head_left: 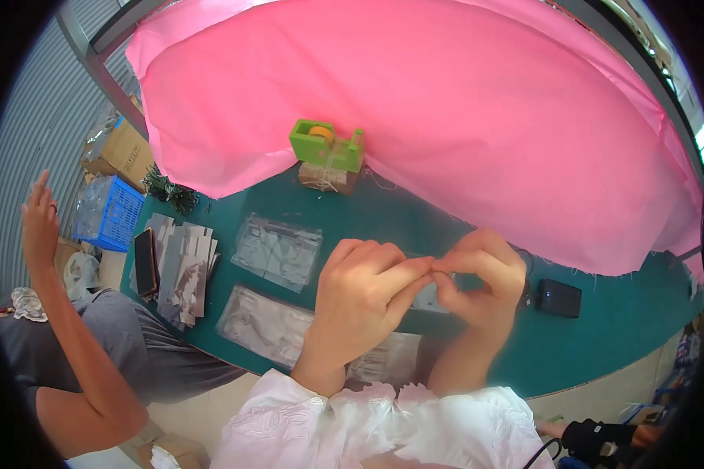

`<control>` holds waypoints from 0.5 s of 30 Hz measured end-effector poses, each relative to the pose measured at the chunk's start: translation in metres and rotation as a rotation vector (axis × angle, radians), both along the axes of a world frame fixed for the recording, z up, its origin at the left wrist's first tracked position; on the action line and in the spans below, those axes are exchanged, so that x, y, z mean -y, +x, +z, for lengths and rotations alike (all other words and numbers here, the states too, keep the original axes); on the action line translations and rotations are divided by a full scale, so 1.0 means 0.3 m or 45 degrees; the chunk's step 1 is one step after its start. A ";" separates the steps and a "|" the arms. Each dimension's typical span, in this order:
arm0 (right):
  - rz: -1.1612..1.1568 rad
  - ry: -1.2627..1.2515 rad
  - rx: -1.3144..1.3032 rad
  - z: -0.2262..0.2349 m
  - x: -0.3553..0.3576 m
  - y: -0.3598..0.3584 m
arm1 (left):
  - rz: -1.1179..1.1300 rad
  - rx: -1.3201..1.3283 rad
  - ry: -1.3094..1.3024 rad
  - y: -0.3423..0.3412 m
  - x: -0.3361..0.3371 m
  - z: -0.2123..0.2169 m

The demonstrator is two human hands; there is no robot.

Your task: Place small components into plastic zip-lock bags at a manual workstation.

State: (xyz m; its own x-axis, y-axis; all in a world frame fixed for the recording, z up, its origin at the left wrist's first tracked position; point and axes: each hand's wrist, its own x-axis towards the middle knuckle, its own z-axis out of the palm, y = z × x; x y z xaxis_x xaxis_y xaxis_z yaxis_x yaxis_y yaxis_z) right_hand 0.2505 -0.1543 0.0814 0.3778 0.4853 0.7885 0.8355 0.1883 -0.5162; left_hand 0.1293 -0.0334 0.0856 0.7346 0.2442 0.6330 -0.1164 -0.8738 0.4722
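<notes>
My left hand [365, 291] and my right hand [481, 275] meet in the air above the green table, fingertips pinched against each other. Whatever lies between them is too small or hidden to make out. Below and around my hands are clear plastic bags: one stack [278, 250] left of my left hand, and a longer flat pile [264, 324] nearer to me. Another pale bag [391, 358] lies partly under my wrists, close to the table's front edge. A further pale piece [430, 298] shows between my hands, mostly covered by them.
A green tape dispenser [327, 148] sits on a wrapped brick-like block [328, 178] at the back. Pink cloth [446, 102] hangs behind it. Left are grey card strips [186, 270], a phone [145, 262] and a co-worker's raised arm [62, 313]. A black box [559, 298] lies right.
</notes>
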 end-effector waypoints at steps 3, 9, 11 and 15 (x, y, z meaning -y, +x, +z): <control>0.020 -0.019 -0.037 -0.008 0.014 0.003 | -0.011 -0.046 -0.094 -0.003 0.004 0.016; -0.009 -0.112 -0.120 0.003 0.023 0.006 | -0.140 -0.071 -0.169 0.010 -0.011 -0.013; -0.005 -0.138 -0.251 -0.002 0.018 0.007 | -0.124 -0.137 -0.186 0.020 -0.022 -0.012; -0.065 -0.162 -0.271 -0.008 0.025 0.031 | -0.065 -0.116 -0.226 0.037 -0.022 -0.023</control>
State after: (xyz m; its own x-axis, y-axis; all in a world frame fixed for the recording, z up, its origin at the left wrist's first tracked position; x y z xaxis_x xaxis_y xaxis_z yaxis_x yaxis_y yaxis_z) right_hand 0.2600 -0.1618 0.0789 0.5557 0.5515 0.6221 0.7121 0.0705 -0.6986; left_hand 0.1405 -0.0269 0.0787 0.8013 0.3071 0.5135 -0.1078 -0.7700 0.6288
